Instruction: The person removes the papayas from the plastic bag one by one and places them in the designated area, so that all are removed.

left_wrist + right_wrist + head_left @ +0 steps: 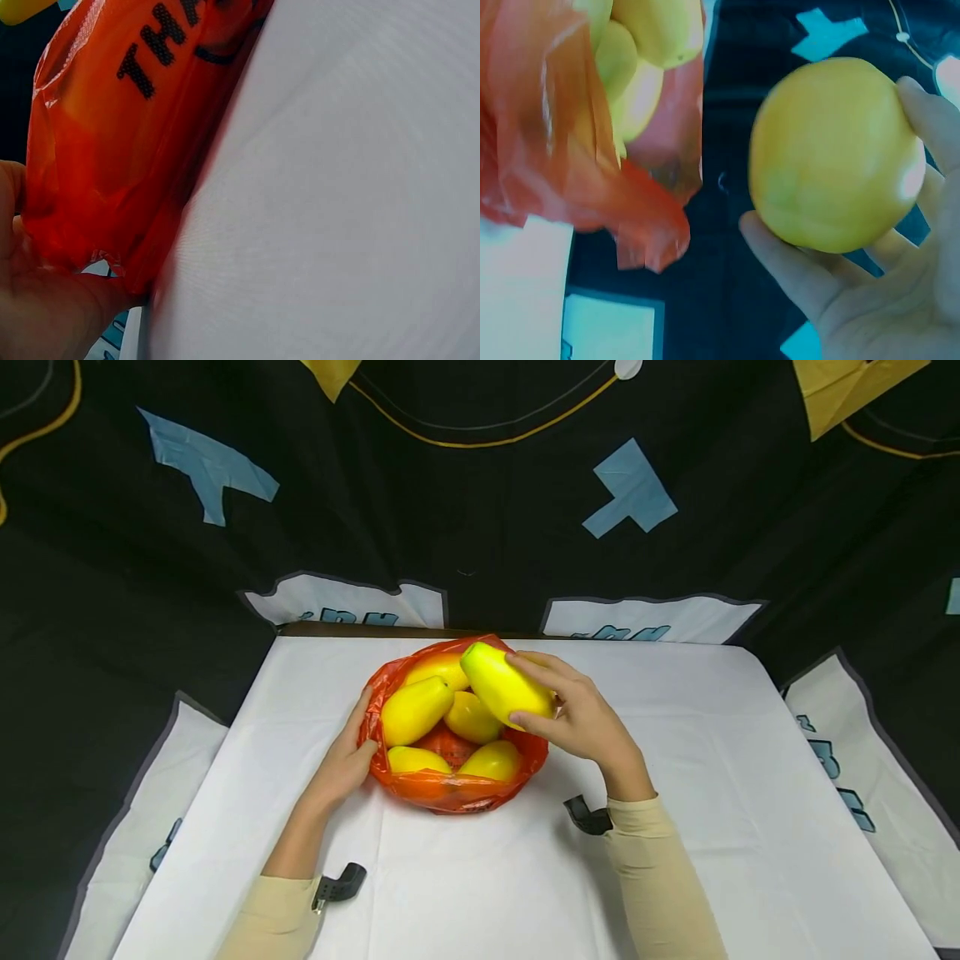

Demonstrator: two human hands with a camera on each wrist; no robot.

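A red plastic bag [450,793] stands on the white table with its mouth spread wide. Several yellow papayas [415,710] lie inside it. My left hand [352,756] holds the bag's left side near the rim; the left wrist view shows the thumb and fingers against the red plastic [112,172]. In my right hand [577,710] is another yellow papaya [504,685], greenish at its narrow end, gripped between thumb and fingers above the bag's right rim. The right wrist view shows its rounded end [836,157] with the fingers around it.
The white-covered table [750,827] spreads out on both sides of the bag. Behind it hangs a dark cloth [465,527] with blue and yellow patches. Black wrist mounts [341,885] jut inward from both sleeves.
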